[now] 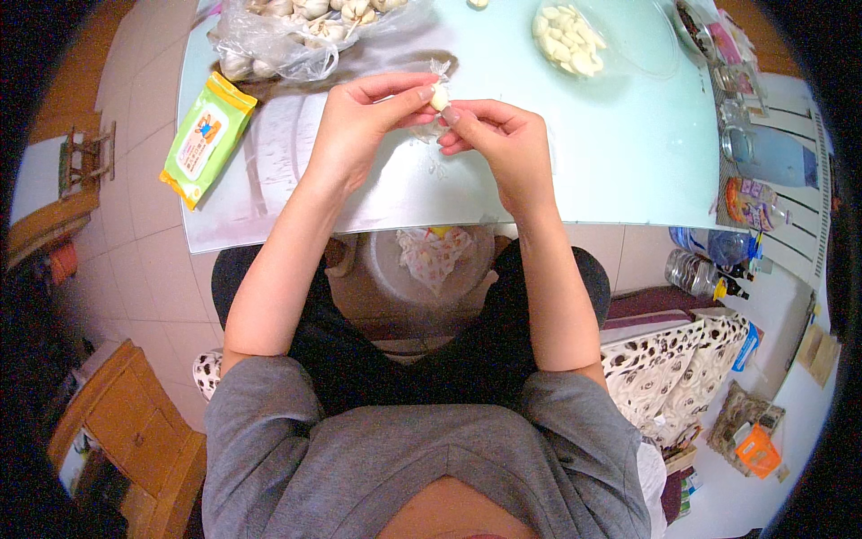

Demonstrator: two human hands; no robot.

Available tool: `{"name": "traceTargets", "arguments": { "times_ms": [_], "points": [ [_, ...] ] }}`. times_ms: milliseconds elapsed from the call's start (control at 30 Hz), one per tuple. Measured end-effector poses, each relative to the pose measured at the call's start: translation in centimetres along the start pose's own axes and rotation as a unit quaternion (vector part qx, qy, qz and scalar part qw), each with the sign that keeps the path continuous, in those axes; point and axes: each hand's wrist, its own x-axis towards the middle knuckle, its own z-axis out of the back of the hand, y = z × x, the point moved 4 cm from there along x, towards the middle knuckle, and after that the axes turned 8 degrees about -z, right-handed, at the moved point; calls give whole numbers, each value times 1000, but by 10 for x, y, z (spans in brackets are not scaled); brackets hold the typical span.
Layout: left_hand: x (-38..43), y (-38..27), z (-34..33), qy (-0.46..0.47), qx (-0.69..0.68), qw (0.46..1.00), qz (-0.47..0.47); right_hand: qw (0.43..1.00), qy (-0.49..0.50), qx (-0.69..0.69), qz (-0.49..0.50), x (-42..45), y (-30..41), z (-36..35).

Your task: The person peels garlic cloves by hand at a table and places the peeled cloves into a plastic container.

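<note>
Between the fingertips of both hands is a pale garlic clove point(440, 98), with papery skin point(440, 68) sticking up at its far end. My left hand point(370, 111) pinches it from the left with thumb and fingers. From the lower right, my right hand point(502, 128) holds its near end by thumb and fingertips. Loose bits of garlic skin point(425, 132) lie on the table under the hands. Peeled garlic cloves point(569, 40) are heaped in a clear bowl point(623, 35) at the far right. Whole garlic bulbs point(326, 30) fill a clear plastic bag point(289, 65) at the far left.
A green wipes packet point(209, 141) lies by the left edge of the glass-topped table point(626, 175). One clove point(478, 3) sits at the far edge of view. Below, between my knees, is a lined bin point(384, 269). Bottles point(754, 205) stand at right.
</note>
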Motion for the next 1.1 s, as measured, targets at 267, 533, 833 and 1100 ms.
{"name": "traceTargets", "arguments": {
  "times_ms": [267,533,833,1100],
  "points": [
    [1,-8,3,44,88,995,27,997,53,-57,-7,-1,-1,1],
    [1,-4,4,63,54,995,61,997,62,-39,6,0,-1,1],
    [2,-6,5,46,98,994,9,996,-14,-73,42,-2,3,3],
    [1,0,-1,81,17,997,7,987,-18,-80,139,-3,0,-2]
  ]
}}
